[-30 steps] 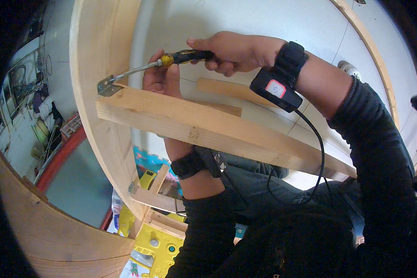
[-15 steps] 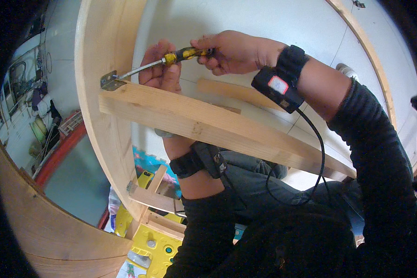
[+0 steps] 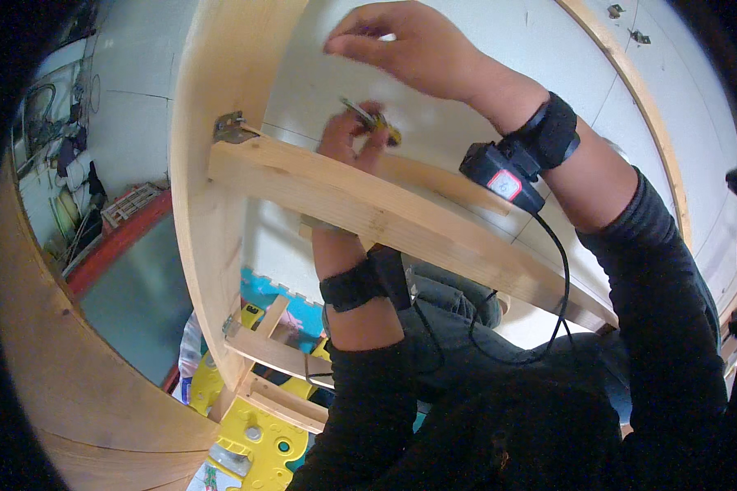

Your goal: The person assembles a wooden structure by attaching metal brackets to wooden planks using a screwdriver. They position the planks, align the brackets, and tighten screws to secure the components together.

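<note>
The left hand [image 3: 354,135] is clamped on the yellow-handled screwdriver [image 3: 372,121] just above the wooden crossbar [image 3: 368,214]; the right hand [image 3: 409,49] hovers higher, fingers loosely apart, empty.

The screwdriver [image 3: 373,123] has a yellow and black handle. The wooden crossbar [image 3: 368,214] is pale, straw-coloured pine with faint grain, like the upright post [image 3: 213,204]. The metal bracket [image 3: 231,128] is dull grey. The wall panel [image 3: 467,139] is off-white. Both wrist straps are black; the wrist device [image 3: 504,176] is black with a red-framed white label. The sleeves are dark grey. The foam mats [image 3: 254,442] are yellow and turquoise.
</note>
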`<state>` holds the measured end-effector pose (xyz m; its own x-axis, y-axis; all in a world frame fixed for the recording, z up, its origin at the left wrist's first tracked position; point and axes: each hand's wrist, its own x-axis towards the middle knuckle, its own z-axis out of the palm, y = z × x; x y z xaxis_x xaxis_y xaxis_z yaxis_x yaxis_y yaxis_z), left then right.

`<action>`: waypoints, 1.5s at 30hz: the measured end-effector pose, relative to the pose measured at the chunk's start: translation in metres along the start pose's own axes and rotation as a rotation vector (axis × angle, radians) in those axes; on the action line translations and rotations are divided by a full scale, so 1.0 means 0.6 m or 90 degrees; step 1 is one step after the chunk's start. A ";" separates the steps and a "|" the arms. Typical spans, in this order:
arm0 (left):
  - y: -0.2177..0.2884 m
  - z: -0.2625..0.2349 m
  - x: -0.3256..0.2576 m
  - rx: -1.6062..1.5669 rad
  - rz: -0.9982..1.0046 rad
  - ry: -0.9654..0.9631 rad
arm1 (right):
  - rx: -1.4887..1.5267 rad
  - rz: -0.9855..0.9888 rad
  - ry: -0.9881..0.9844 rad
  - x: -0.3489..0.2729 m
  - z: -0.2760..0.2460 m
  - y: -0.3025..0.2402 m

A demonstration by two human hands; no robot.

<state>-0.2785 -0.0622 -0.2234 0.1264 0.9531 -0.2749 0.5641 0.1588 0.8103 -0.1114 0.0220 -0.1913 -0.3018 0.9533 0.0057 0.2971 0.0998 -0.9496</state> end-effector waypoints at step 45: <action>-0.028 0.022 -0.012 -0.024 -0.117 -0.179 | 0.197 0.569 -0.015 -0.164 -0.015 0.235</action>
<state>-0.2782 -0.0754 -0.2421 0.2484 0.8001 -0.5460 0.5686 0.3359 0.7509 -0.0314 -0.0552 -0.3228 -0.0967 0.6335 -0.7677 0.1748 -0.7485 -0.6397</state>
